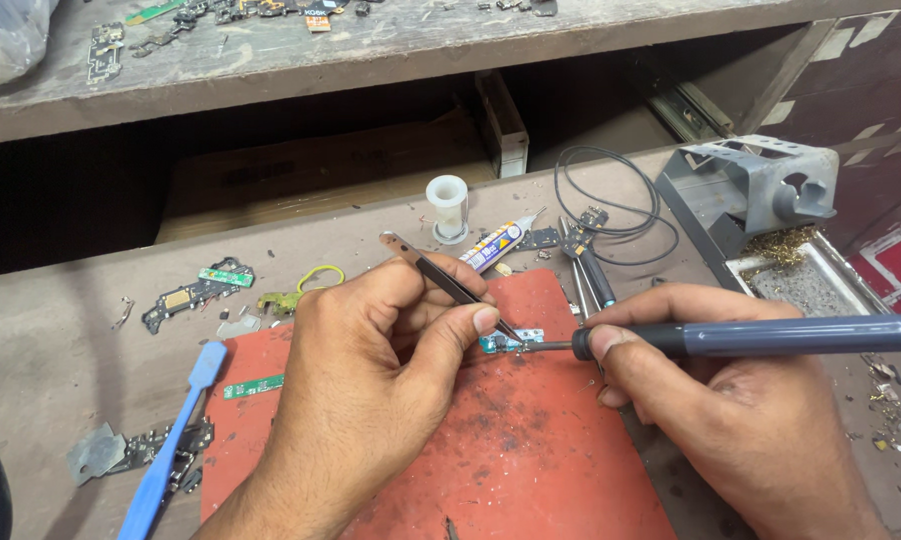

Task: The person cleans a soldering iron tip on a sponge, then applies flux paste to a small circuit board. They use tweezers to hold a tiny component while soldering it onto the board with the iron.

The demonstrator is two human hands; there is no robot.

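On the cluttered table's red mat [531, 450], the left hand [371, 350] pinches tweezers [451, 283] closed on a small green board [503, 342], the right hand [711, 400] grips a soldering iron [761, 337] touching it; lingering heat could lift pads.

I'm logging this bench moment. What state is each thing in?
Left hand: pinching tweezers.
Tweezers: closed, tips on the small board.
Small board: flat on the red mat, pinned.
Right hand: gripping the iron.
Iron: level, tip at the board.
Red mat: flat, stained.
Glue tube: lying down.
Blue tool: lying unused.
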